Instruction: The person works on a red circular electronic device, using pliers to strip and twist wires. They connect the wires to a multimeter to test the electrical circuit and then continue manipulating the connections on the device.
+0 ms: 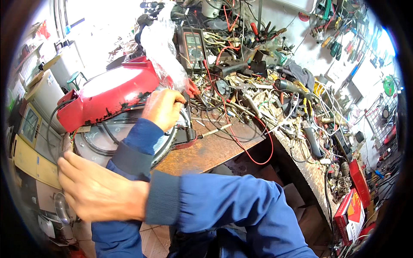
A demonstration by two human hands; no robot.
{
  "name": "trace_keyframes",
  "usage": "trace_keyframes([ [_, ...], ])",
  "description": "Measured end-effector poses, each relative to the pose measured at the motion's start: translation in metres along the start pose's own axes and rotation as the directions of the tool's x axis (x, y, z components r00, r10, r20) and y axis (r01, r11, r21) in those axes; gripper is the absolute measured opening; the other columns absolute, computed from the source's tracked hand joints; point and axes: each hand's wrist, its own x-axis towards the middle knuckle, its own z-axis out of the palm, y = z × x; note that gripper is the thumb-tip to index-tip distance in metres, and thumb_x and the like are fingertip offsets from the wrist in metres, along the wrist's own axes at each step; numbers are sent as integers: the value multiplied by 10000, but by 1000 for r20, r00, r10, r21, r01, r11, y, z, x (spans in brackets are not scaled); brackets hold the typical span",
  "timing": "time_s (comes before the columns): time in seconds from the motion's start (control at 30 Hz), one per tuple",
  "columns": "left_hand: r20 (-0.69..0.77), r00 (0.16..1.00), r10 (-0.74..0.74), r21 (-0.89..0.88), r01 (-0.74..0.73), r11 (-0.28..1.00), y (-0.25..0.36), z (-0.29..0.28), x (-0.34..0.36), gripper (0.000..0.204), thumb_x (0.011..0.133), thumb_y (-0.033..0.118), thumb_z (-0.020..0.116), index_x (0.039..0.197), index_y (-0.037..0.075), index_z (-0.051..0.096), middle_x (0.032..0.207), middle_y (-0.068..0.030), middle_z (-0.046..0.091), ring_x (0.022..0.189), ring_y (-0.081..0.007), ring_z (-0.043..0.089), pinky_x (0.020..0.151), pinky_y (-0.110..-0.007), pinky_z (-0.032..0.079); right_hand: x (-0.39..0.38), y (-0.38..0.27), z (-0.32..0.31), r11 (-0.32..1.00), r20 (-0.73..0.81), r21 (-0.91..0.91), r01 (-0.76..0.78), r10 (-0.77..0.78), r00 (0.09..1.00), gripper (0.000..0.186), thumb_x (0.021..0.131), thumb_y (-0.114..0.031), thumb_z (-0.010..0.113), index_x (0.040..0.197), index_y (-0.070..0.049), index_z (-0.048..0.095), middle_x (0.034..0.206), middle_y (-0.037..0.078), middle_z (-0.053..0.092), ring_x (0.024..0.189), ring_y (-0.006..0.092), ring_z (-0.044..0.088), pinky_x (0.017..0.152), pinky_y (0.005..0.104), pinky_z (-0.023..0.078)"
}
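My forearms cross in dark blue sleeves, the right one over the left. My left hand (162, 109) is at the right end of a red plastic housing (116, 92), its fingers curled in; what they grip is hidden. Under the housing, which is tilted up, lies a grey, partly clear rounded base (97, 139). A black cable (111, 133) runs between the two. My right hand (97, 187) is below the base's left end, back of the hand up. Its bent fingers are slightly blurred and the tips are hidden. A clear plastic bag (161, 47) stands behind my left hand.
Loose tools and wires cover the back of the brown wooden bench (215, 142), with a multimeter (192, 48) and its red lead (241, 146) among them. A thin rod (215, 130) lies near its front edge. A red box (349, 215) stands at right; a yellow cabinet (34, 161) is at left.
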Motion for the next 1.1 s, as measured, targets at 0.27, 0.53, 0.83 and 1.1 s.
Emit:
trace_keyframes([
  [0.27,-49,989,141,78,-137,987,-3,-3,-2,203,930,63,662,1072,-47,757,774,-147,734,700,-144,705,670,-323,564,-100,9,-113,980,-52,10,-199,199,979,309,711,-142,667,936,68,635,986,204,626,986,381,648,915,472,562],
  [0.53,408,907,-106,-60,143,988,15,-26,16,447,949,176,647,1282,-122,624,933,-222,756,882,-264,743,802,-403,575,-190,43,-146,428,40,224,-875,893,447,150,945,-106,745,878,-8,652,732,96,661,616,184,629,580,317,515],
  [0.83,538,766,-352,-260,549,795,45,-51,-5,656,1035,340,634,1528,-41,430,1277,-85,638,1113,-147,636,944,-328,532,-193,50,-148,196,127,489,-850,948,291,166,960,-89,717,843,16,664,681,13,637,637,52,546,578,269,473],
  [1.1,188,951,-247,-191,282,940,25,-4,-15,484,970,98,664,1381,-124,537,1228,-183,690,1147,-230,671,981,-346,549,-206,52,-142,214,94,489,-846,951,295,195,948,-114,735,826,9,646,647,80,628,608,94,552,561,321,472],
])
